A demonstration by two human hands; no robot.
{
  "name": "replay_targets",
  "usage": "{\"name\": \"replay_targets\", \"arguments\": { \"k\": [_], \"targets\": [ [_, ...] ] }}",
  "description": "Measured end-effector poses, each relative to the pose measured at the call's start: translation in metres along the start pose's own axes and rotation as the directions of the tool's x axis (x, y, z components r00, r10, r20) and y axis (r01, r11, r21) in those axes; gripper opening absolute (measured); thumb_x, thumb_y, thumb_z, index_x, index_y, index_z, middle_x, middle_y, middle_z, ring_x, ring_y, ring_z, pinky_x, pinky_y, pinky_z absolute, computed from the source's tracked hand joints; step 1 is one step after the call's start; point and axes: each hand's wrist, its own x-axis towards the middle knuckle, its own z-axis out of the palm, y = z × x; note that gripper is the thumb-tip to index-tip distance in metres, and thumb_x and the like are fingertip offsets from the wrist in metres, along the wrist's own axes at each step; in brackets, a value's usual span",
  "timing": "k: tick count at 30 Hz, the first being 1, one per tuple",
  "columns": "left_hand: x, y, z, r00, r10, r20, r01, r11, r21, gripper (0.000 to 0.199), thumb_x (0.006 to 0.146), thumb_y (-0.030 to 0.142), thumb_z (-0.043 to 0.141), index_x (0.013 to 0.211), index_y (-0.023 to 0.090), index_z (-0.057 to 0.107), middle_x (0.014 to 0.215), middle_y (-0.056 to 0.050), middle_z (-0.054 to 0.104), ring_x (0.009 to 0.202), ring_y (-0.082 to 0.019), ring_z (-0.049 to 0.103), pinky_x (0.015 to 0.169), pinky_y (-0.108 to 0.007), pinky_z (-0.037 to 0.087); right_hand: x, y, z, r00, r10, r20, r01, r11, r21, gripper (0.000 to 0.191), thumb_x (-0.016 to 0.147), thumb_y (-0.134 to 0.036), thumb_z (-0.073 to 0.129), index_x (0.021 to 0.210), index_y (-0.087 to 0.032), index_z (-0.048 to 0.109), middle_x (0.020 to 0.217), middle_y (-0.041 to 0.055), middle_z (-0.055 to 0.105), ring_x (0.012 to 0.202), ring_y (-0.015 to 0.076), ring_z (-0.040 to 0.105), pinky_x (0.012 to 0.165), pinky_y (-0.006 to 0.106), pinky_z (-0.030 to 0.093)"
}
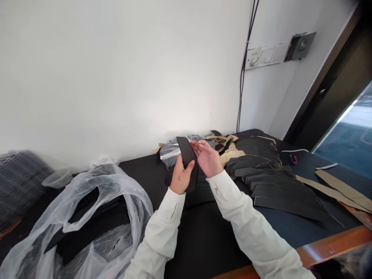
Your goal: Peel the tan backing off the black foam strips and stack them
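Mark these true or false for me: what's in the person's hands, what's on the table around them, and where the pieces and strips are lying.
1. The left hand holds scissors. False: it holds a black strip.
2. The right hand touches that strip. True.
3. A translucent plastic bag lies left of the hands. True.
4. The black pieces are on the floor. False: they lie fanned out on the table.
5. Tan strips lie at the right of the table. True.
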Motion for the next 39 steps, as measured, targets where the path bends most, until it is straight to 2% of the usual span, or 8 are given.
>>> {"name": "replay_targets", "arguments": {
  "k": [4,7,10,18,25,30,33,39],
  "targets": [
    [0.008,-0.003,-0.004,0.992,-0.050,-0.115,0.025,0.978,-0.206,0.030,0.076,0.029,0.066,0.104,0.019,0.058,0.101,-0.005,0.069,0.102,-0.023,0.064,0.096,-0.040,0.045,-0.002,0.001,-0.004,0.998,0.022,0.054,-0.007,0.963,-0.271,0.034,0.059,-0.032,0.082,0.083,-0.023,0.060,0.088,-0.0011,0.066,0.081,0.0149,0.061,0.080,0.031,0.046],
    [0.012,0.004,-0.010,0.985,-0.070,-0.156,0.011,0.937,-0.350,0.028,0.075,0.027,0.063,0.101,0.019,0.057,0.100,-0.006,0.070,0.102,-0.023,0.065,0.094,-0.039,0.048,-0.004,0.002,-0.010,0.972,0.151,0.178,-0.016,0.805,-0.593,0.049,0.048,-0.029,0.087,0.089,-0.021,0.061,0.074,-0.0026,0.063,0.061,0.0132,0.056,0.066,0.031,0.044],
    [0.013,0.015,-0.015,0.987,-0.080,-0.139,0.012,0.901,-0.433,0.029,0.074,0.022,0.062,0.103,0.018,0.060,0.107,-0.008,0.071,0.105,-0.023,0.065,0.096,-0.040,0.048,-0.003,0.002,-0.014,0.953,0.194,0.233,0.054,0.648,-0.760,0.048,0.058,-0.037,0.081,0.095,-0.022,0.056,0.069,-0.0043,0.062,0.060,0.0140,0.056,0.063,0.030,0.042],
    [0.010,0.021,-0.015,0.996,-0.053,-0.077,0.008,0.867,-0.498,0.030,0.074,0.021,0.075,0.103,0.017,0.066,0.111,-0.010,0.071,0.109,-0.023,0.065,0.096,-0.037,0.049,0.002,-0.011,-0.021,0.976,0.072,0.204,0.122,0.593,-0.796,0.025,0.074,-0.045,0.064,0.083,-0.022,0.059,0.071,0.0007,0.068,0.071,0.0185,0.062,0.067,0.030,0.043],
    [0.007,0.017,-0.005,0.960,-0.118,-0.253,-0.033,0.852,-0.522,0.036,0.067,0.020,0.083,0.098,0.019,0.065,0.095,-0.003,0.073,0.089,-0.015,0.069,0.083,-0.027,0.052,0.002,-0.006,-0.019,0.970,0.011,0.244,0.194,0.568,-0.800,0.030,0.073,-0.052,0.063,0.078,-0.022,0.058,0.080,0.0014,0.064,0.073,0.0175,0.056,0.071,0.031,0.043],
    [0.005,0.016,-0.004,0.943,-0.173,-0.284,-0.009,0.840,-0.542,0.016,0.080,0.022,0.072,0.093,0.020,0.063,0.095,-0.002,0.073,0.093,-0.014,0.068,0.087,-0.028,0.052,0.002,-0.010,-0.019,0.976,-0.032,0.214,0.195,0.557,-0.807,0.027,0.077,-0.050,0.058,0.075,-0.023,0.054,0.072,-0.0015,0.055,0.070,0.0165,0.046,0.070,0.031,0.037],
    [0.006,0.014,-0.004,0.954,-0.176,-0.244,0.016,0.839,-0.543,0.004,0.086,0.019,0.062,0.090,0.021,0.063,0.097,-0.003,0.072,0.097,-0.014,0.067,0.090,-0.029,0.051,0.004,-0.011,-0.024,0.986,-0.035,0.162,0.152,0.577,-0.803,0.028,0.080,-0.051,0.056,0.077,-0.024,0.053,0.070,-0.0026,0.052,0.070,0.0164,0.045,0.071,0.031,0.037],
    [0.005,0.011,-0.001,0.965,-0.077,-0.250,-0.056,0.873,-0.484,0.023,0.086,0.017,0.059,0.105,0.026,0.066,0.112,-0.002,0.067,0.111,-0.016,0.061,0.101,-0.032,0.045,0.010,-0.004,-0.032,0.993,0.039,0.115,0.054,0.704,-0.708,0.035,0.076,-0.058,0.061,0.076,-0.024,0.055,0.069,-0.0033,0.055,0.072,0.0168,0.050,0.073,0.031,0.044]
  ]
}}
